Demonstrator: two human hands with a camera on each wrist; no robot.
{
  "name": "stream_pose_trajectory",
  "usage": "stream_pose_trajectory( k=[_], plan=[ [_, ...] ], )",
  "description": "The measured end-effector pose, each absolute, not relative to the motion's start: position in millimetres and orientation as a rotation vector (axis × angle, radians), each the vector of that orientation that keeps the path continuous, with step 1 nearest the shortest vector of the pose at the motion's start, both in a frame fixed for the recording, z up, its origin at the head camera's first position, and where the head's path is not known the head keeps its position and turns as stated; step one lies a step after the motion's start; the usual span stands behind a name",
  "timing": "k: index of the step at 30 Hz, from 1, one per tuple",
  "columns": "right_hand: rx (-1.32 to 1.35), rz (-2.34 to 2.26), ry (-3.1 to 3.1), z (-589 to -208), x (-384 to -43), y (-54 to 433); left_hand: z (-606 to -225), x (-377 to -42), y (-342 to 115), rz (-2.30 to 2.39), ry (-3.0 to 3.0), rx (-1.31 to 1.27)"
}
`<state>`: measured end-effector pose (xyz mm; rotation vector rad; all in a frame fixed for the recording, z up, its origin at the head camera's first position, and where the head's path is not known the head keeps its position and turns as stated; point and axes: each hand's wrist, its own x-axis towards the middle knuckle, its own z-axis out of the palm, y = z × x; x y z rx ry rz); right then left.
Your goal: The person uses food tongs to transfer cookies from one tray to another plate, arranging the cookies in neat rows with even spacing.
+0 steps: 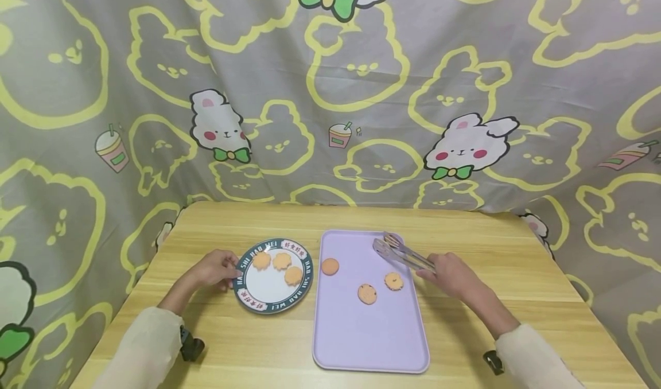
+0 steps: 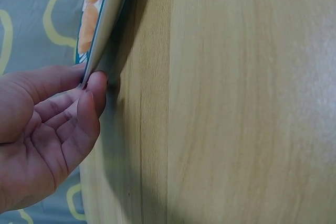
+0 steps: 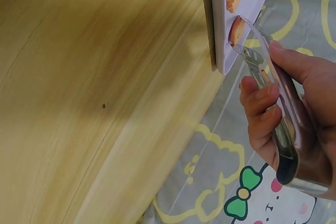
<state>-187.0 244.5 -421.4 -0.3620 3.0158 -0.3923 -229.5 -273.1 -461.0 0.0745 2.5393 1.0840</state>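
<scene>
My left hand (image 1: 218, 268) pinches the left rim of a round plate (image 1: 256, 294) with a dark green patterned border. In the left wrist view the thumb lies over the rim and the fingertips (image 2: 90, 111) are under it. Three cookies (image 1: 282, 261) lie on the plate's white middle. Metal tongs (image 1: 405, 255) are gripped in my right hand (image 1: 450, 274), pointing left and away over the lilac tray (image 1: 369, 343). Their tips stand on either side of a cookie (image 3: 238, 31) at the tray's far right corner. Three other cookies are spread over the tray, one (image 1: 367, 294) near its middle.
The plate stands left of the tray on a wooden table (image 1: 465, 343). A grey curtain (image 1: 289, 79) with yellow outlines and white cartoon animals hangs behind the table and along its sides.
</scene>
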Motion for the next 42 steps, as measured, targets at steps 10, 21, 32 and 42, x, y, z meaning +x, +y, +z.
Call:
stream_pose_trajectory(
  k=[10, 21, 32, 42],
  plan=[
    [-0.44, -0.407, 3.07, -413, -190, 241, -460, -230, -273, 1.083, 2.537, 0.063],
    [-0.578, -0.487, 2.991, -387, -200, 179, -462, -231, -275, 1.068, 2.556, 0.068],
    [-0.779, -0.468, 2.905, -390, -200, 90, -454, -227, -275, 1.04, 2.555, 0.053],
    [-0.936, -0.327, 2.812, -405, -193, 46, -454, -227, -276, 1.081, 2.522, 0.101]
  ],
)
